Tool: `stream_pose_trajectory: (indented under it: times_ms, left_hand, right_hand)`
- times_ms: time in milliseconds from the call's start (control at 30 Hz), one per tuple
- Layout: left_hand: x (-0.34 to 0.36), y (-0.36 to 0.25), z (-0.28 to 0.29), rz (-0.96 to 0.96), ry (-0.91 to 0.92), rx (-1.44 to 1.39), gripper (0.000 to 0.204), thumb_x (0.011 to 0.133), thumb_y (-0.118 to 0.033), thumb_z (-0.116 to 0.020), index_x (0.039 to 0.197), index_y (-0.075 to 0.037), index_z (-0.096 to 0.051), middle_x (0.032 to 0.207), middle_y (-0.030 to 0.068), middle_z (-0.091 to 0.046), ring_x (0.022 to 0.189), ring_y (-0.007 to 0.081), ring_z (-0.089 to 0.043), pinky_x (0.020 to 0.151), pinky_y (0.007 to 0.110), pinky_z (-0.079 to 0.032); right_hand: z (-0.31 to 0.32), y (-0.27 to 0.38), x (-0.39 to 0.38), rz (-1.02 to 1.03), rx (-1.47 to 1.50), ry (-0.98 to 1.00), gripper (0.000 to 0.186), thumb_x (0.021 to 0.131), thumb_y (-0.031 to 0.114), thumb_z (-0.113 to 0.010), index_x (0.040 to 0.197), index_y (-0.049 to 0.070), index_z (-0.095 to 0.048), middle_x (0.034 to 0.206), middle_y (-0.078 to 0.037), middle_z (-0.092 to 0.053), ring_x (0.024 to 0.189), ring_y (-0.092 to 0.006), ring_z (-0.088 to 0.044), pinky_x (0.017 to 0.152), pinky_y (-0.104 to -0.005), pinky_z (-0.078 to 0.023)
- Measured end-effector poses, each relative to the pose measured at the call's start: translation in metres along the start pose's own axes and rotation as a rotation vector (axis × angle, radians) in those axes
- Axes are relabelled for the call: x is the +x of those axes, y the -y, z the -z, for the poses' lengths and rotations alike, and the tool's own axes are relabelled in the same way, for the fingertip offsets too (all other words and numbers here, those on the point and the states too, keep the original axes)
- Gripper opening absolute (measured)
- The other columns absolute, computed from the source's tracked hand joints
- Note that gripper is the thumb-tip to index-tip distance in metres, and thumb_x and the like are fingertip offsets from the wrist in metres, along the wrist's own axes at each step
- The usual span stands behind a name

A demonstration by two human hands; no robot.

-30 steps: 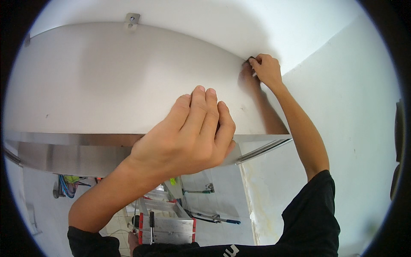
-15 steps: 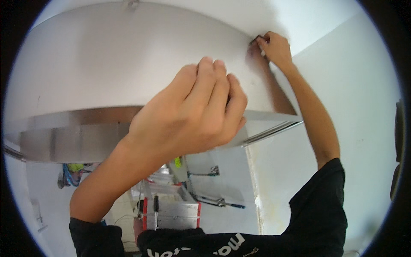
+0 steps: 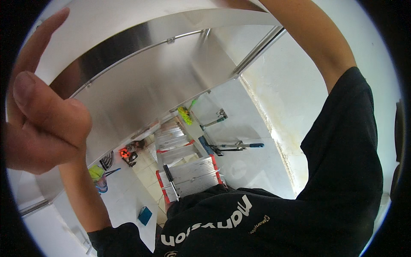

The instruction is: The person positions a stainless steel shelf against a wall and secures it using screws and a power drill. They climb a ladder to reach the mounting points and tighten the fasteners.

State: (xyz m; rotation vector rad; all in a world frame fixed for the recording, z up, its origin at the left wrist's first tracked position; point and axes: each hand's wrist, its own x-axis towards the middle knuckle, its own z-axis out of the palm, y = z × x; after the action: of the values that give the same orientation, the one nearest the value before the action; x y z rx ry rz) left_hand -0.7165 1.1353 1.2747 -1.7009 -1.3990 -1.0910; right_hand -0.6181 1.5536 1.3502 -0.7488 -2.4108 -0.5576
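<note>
Head view, left hand (image 3: 40, 115) raised, fingers loose

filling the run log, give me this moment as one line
left hand: raised beside stainless steel hood, empty | right hand: out of view, forearm reaching up | below: stepladder

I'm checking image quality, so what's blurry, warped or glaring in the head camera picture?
Head view: the left hand sits very close to the lens and looks soft; the steel hood edges bow with fisheye distortion; a soft sheen runs across the hood; the ladder below stays fairly sharp.
</note>
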Motion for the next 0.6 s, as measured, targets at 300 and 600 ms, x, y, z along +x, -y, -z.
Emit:
stream_pose_trajectory:
  times_ms: [300, 600]
  left_hand:
    - [0.021, -0.001, 0.022, -0.320, 0.037, 0.319, 0.048, 0.112, -0.012, -0.033, 0.106, 0.011, -0.076, 0.104, 0.0210, -0.081, 0.091, 0.0266, -0.080, 0.091, 0.036, -0.060]
    - [0.014, -0.022, -0.047, -0.207, -0.483, -0.078, 0.021, 0.086, -0.013, -0.068, 0.105, -0.005, -0.072, 0.077, 0.0068, -0.063, 0.066, 0.0189, -0.065, 0.058, 0.030, -0.055]
  right_hand:
    - [-0.002, -0.013, 0.016, -0.023, 0.022, 0.017, 0.032, 0.091, 0.021, -0.064, 0.096, -0.008, -0.075, 0.103, -0.033, -0.074, 0.101, -0.0449, -0.073, 0.093, -0.0529, -0.059]
    - [-0.047, -0.144, 0.002, 0.364, -0.305, -0.071, 0.035, 0.105, 0.027, -0.055, 0.103, 0.001, -0.079, 0.093, -0.022, -0.074, 0.088, -0.0392, -0.070, 0.086, -0.0494, -0.055]
